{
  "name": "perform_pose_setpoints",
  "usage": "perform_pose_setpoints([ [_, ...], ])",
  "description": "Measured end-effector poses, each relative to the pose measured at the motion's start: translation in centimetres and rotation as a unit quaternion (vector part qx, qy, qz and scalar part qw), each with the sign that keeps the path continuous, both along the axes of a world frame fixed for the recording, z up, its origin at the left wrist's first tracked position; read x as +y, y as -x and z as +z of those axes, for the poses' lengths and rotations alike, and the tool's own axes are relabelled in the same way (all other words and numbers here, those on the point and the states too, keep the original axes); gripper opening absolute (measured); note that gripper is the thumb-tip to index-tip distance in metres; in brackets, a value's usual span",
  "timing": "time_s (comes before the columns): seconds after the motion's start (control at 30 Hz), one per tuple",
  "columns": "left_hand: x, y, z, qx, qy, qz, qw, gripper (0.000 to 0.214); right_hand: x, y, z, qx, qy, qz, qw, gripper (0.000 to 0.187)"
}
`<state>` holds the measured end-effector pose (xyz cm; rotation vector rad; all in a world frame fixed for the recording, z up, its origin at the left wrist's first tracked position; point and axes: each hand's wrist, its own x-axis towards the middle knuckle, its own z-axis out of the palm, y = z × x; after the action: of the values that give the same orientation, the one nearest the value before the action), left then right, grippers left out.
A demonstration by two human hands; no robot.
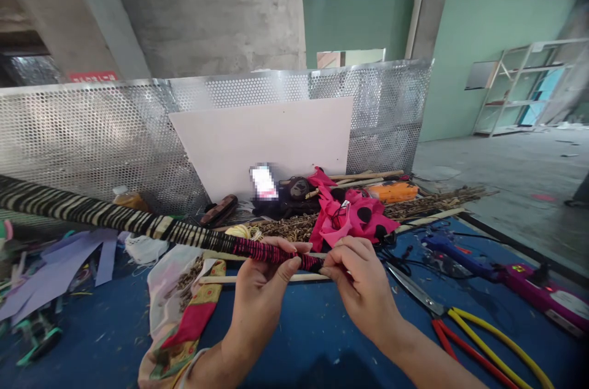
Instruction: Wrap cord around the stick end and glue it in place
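You hold the wrapped stick (184, 231) over the blue surface (317, 321), left hand (260, 297) gripping its pink stretch (243, 247), right hand (363, 285) pinching its tip, its visible length already wound, any unwound end hidden.

The head camera looks forward and down over the nearby table (294, 321).

Room was open over the near counter (313, 337) between left hand (258, 294) and right hand (361, 281), but the wrapped rod (161, 224) barred the way to the far left, pink cloth (346, 224) crowded just behind, shears (440, 310) obstructed the right.
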<state>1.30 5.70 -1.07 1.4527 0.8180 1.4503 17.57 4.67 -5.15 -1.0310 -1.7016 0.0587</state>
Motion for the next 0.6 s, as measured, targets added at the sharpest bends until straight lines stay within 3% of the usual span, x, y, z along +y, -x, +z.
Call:
perform_pose_setpoints([
  [0.1, 0.1, -0.2, -0.1, 0.004, 0.004, 0.006, 1.0, 0.007, 0.3, -0.2, 0.0, -0.033, 0.011, 0.012, 0.999, 0.015],
  [0.23, 0.5, -0.1, -0.3, 0.005, 0.006, 0.025, 1.0, 0.009, 0.0, -0.2, -0.1, -0.083, -0.044, 0.014, 0.995, 0.015],
  [0.43, 2.1, 1.3, 0.0, -0.048, -0.02, 0.094, 0.994, 0.015, -1.8, 0.9, 0.2, -0.182, -0.118, 0.126, 0.968, 0.016],
  [0.53, 2.6, 1.8, 0.4, -0.074, -0.006, 0.09, 0.993, 0.015, -2.1, 0.7, 0.2, -0.154, -0.125, 0.162, 0.967, 0.02],
  [0.6, 2.6, 1.8, 0.5, -0.087, 0.011, 0.077, 0.993, 0.015, -2.0, 0.4, 0.1, -0.094, -0.117, 0.137, 0.979, 0.022],
])
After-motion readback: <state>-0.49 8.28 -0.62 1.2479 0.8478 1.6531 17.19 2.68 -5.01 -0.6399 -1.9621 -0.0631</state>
